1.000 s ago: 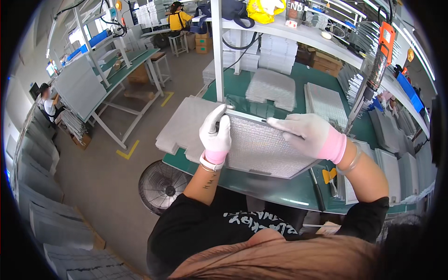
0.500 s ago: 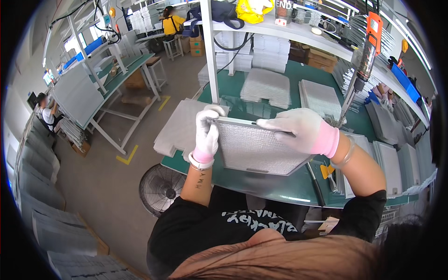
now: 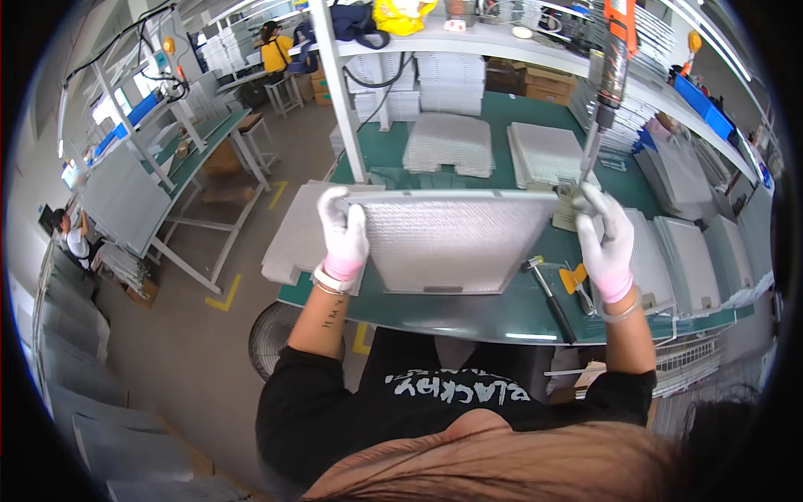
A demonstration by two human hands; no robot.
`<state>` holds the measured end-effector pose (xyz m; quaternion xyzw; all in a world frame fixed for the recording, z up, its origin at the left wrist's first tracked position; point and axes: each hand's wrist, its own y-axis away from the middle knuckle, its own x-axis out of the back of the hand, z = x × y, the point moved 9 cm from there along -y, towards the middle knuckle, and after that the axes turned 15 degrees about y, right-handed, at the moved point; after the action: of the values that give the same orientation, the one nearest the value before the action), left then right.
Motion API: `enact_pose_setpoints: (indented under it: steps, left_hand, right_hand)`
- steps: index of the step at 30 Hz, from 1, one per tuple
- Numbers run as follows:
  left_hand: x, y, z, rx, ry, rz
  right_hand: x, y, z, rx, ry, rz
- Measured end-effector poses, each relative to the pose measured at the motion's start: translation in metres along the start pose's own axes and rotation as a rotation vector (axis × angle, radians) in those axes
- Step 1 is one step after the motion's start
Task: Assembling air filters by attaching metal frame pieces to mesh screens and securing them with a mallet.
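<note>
A silver-framed mesh panel (image 3: 452, 243) stands tilted on the green worktable, its long edge on top. My left hand (image 3: 343, 234), in a white glove with a pink cuff, grips its upper left corner. My right hand (image 3: 609, 243), gloved the same way, is raised off the panel, past its right end. Its thumb and fingers are apart, slightly blurred, and nothing shows in them. Close by the right fingertips is the lower end of a hanging orange-and-black power screwdriver (image 3: 615, 63). Below the right hand lie a hammer (image 3: 548, 297) and a yellow-handled tool (image 3: 575, 279).
Stacks of mesh panels (image 3: 452, 144) lie at the back of the green worktable (image 3: 418, 314), with more (image 3: 648, 259) along the right. A white post (image 3: 337, 92) carries the shelf above. A floor fan (image 3: 272, 341) stands at lower left. Two people sit at other benches farther off.
My right hand has left the panel's top edge and moved right, toward the screwdriver's tip. The panel now faces me more squarely, still in my left hand. The whole view has shifted.
</note>
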<state>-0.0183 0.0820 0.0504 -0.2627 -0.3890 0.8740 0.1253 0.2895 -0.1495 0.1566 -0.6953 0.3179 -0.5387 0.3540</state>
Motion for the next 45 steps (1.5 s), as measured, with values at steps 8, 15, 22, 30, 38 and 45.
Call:
enact_pose_setpoints:
  steps: [8,15,22,30,38,45]
  left_hand:
    - [-0.218,-0.045,0.085,-0.29,-0.353,-1.11]
    - [-0.3,0.072,-0.022,-0.482,-0.644,-1.596]
    - [-0.281,0.057,-0.023,-0.4,-0.567,-1.036]
    - [-0.273,0.054,-0.019,-0.37,-0.658,-0.724]
    - [-0.275,0.055,-0.033,-0.209,-0.771,-1.085]
    - [-0.273,0.052,-0.027,-0.323,-0.733,-1.006]
  right_hand:
    - [-0.105,0.248,0.114,-0.462,0.676,-0.884]
    - [-0.072,0.258,0.124,-0.637,0.192,-0.585]
    - [0.067,0.124,0.062,-0.595,-0.397,-0.337]
    - [0.096,0.062,0.026,-0.299,-0.121,-0.137]
    - [0.053,0.129,0.044,-0.504,-0.276,-0.02]
    - [-0.026,0.175,0.011,-0.577,-0.329,-0.009]
